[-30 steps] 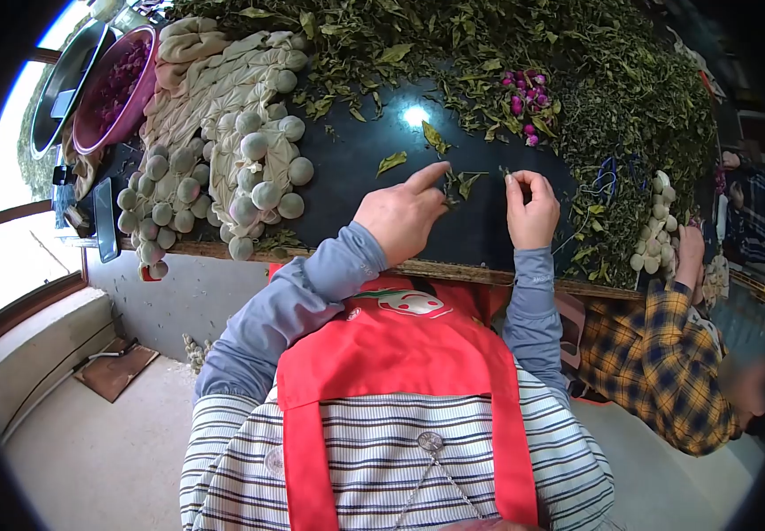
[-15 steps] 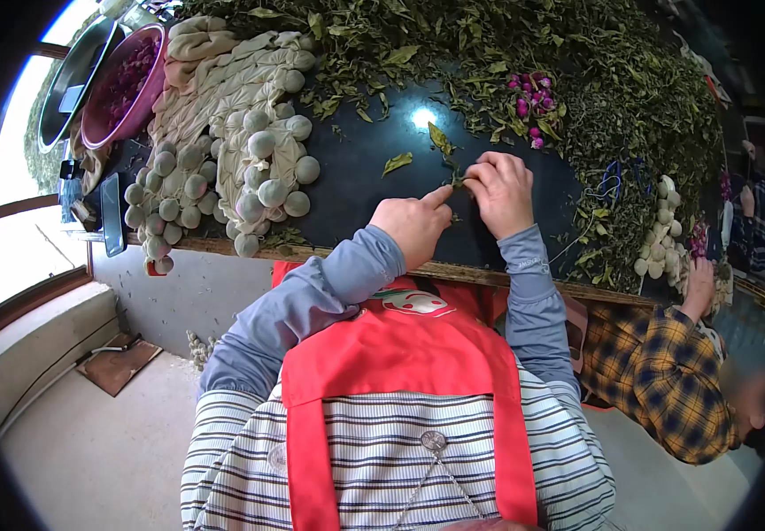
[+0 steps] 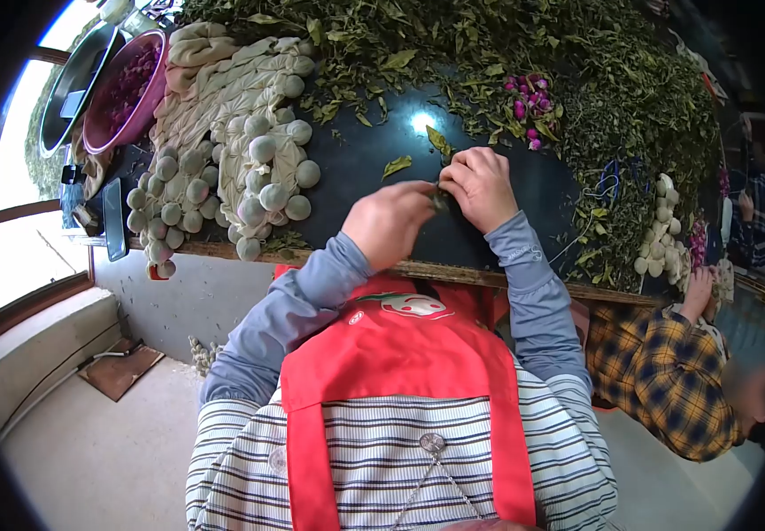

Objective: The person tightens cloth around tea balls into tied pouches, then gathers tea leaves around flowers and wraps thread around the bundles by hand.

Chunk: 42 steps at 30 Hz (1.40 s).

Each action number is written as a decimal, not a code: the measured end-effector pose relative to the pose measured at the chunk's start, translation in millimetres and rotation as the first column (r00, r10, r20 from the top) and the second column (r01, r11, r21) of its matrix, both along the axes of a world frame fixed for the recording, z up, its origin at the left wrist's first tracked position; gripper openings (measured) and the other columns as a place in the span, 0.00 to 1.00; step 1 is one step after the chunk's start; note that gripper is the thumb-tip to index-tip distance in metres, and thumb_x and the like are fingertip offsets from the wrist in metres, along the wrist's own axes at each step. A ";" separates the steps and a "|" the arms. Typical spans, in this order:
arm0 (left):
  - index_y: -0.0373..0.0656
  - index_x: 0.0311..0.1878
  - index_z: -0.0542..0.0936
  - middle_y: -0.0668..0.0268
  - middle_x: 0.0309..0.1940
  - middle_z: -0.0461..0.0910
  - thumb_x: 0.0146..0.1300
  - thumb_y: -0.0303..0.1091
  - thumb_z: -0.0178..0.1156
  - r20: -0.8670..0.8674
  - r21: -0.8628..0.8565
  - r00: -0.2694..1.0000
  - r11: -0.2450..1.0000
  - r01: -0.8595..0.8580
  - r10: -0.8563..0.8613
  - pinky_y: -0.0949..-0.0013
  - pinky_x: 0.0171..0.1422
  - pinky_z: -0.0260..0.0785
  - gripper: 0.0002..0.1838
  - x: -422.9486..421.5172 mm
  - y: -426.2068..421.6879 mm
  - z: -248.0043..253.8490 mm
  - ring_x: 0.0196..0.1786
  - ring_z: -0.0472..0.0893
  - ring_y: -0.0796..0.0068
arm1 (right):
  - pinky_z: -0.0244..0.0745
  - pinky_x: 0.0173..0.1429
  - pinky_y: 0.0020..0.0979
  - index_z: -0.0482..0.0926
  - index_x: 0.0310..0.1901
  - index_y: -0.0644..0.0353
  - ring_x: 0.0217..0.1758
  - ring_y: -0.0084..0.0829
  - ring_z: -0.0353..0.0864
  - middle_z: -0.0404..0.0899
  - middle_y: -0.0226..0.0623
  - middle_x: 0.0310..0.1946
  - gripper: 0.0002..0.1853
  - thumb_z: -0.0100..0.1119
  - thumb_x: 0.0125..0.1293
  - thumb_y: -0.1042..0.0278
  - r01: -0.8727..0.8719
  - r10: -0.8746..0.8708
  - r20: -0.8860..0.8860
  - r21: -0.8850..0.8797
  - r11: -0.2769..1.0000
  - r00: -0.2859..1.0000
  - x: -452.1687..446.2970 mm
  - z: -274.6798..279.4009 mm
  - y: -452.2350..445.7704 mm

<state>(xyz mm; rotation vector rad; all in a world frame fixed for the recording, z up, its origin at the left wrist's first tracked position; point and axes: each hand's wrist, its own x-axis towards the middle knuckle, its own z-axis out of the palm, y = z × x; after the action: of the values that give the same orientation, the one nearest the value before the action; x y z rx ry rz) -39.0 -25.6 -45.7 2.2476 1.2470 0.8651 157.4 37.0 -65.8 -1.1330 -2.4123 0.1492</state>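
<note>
Over the dark tabletop (image 3: 347, 195), my left hand (image 3: 386, 223) and my right hand (image 3: 480, 186) meet at the fingertips. Between them is a small dark green sprig of dried leaves (image 3: 440, 200), partly hidden and blurred. My right thumb and fingers pinch the sprig. Closed fingers of my left hand touch it from the other side, slightly smeared by motion. Just beyond my right hand lies a yellow-green leaf (image 3: 436, 140). Another single leaf (image 3: 397, 165) rests on the table beyond my left hand.
A large heap of dried leaves (image 3: 613, 106) covers the back and right. Purple flower buds (image 3: 520, 108) lie among them. At left are knotted pale cloth (image 3: 223, 84) with round balls (image 3: 261, 149), a pink basin (image 3: 96, 142) and a phone (image 3: 114, 219). A person in plaid (image 3: 679, 380) works at right.
Both hands have shifted a little left and closer together. My left hand's extended index finger has drawn in around the sprig, which now hangs between the fingertips.
</note>
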 end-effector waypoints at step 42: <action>0.37 0.39 0.82 0.66 0.33 0.83 0.66 0.33 0.57 0.399 -0.405 0.879 0.910 -0.087 0.262 0.73 0.37 0.72 0.09 -3.2 23.4 1.8 0.28 0.79 0.74 | 0.62 0.51 0.40 0.80 0.30 0.53 0.41 0.33 0.73 0.79 0.28 0.35 0.07 0.67 0.56 0.62 0.517 -0.517 -0.041 0.157 0.841 0.855 -2.2 -8.2 44.0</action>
<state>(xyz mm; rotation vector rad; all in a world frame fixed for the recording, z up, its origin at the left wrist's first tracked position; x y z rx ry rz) -42.1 -2.2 -43.9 1.5367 1.2772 1.0339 155.2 81.0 -73.9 -1.6530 -1.9840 -0.2241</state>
